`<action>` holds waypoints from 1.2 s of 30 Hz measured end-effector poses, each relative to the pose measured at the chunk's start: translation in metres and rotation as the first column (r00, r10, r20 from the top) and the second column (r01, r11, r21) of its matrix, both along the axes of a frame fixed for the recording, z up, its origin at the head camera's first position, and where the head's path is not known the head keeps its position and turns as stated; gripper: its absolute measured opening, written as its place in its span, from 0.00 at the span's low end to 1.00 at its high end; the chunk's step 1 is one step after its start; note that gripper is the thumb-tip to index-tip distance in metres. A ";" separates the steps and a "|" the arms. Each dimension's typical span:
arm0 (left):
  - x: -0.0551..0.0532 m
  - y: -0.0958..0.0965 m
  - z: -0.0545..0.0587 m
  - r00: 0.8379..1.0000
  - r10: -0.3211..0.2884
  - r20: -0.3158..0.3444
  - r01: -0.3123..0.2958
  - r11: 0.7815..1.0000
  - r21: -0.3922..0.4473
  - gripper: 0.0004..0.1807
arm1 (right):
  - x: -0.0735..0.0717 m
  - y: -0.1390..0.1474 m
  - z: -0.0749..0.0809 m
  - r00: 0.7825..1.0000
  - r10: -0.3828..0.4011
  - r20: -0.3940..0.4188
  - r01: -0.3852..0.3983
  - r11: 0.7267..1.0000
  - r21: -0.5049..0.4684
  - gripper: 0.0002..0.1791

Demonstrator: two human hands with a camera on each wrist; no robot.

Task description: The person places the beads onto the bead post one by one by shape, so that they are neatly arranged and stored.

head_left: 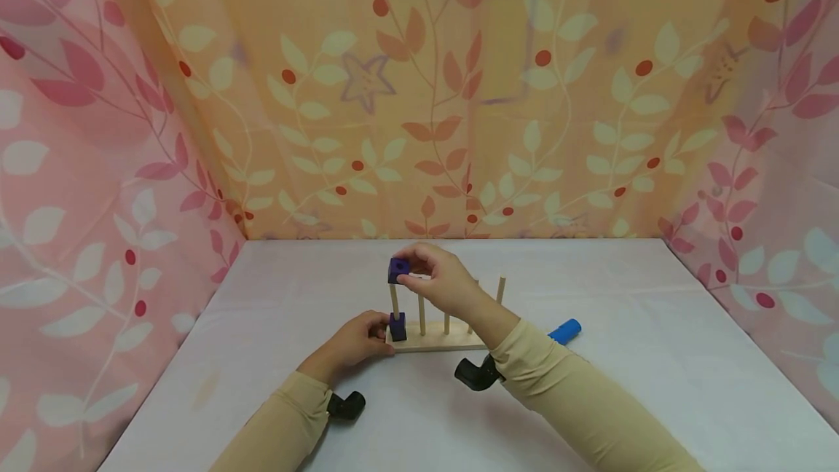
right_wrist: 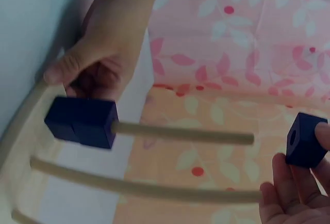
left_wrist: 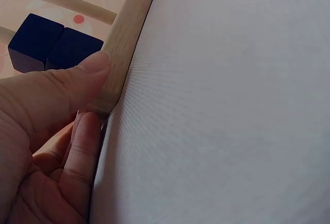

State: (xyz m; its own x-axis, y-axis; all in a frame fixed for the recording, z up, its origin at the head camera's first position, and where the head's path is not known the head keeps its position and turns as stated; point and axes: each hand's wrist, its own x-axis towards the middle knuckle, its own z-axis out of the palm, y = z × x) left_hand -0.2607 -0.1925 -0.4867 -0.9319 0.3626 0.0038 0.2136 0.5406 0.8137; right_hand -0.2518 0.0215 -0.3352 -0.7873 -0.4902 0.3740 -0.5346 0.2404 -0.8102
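With thumb and fingers, my right hand [head_left: 446, 284] pinches a dark blue wooden cube [right_wrist: 305, 139] that has a round hole through it. In the head view this cube is at the top of the leftmost peg [head_left: 395, 299]; the right wrist view shows a gap between its hole and the peg's tip. Two more dark blue cubes [right_wrist: 82, 122] are stacked on that peg, down against the wooden base [head_left: 435, 341]. My left hand [head_left: 349, 345] grips the base's left end, its thumb [left_wrist: 93, 72] on the wood beside the stacked cubes.
Several bare pegs [head_left: 422, 312] stand in a row along the base, partly behind the right hand and forearm. A blue cylinder [head_left: 566, 331] lies right of the base, partly behind the right sleeve. Black wrist mounts [head_left: 477, 374] stick out from both forearms. Patterned curtains [head_left: 432, 93] surround the white table [head_left: 295, 275].
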 end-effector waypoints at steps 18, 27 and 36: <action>0.000 0.001 0.002 1.000 -0.008 -0.022 0.008 1.000 -0.019 0.24 | -0.006 -0.022 -0.025 0.988 -0.131 0.085 0.126 0.990 0.069 0.16; -0.001 -0.001 0.000 1.000 0.006 -0.016 -0.007 0.999 -0.041 0.25 | -0.003 -0.026 -0.051 0.960 -0.160 0.232 0.172 0.985 -0.033 0.37; -0.002 -0.001 -0.001 1.000 0.000 -0.016 0.000 1.000 -0.023 0.24 | -0.004 -0.028 -0.086 0.948 -0.194 0.252 0.214 0.975 -0.054 0.19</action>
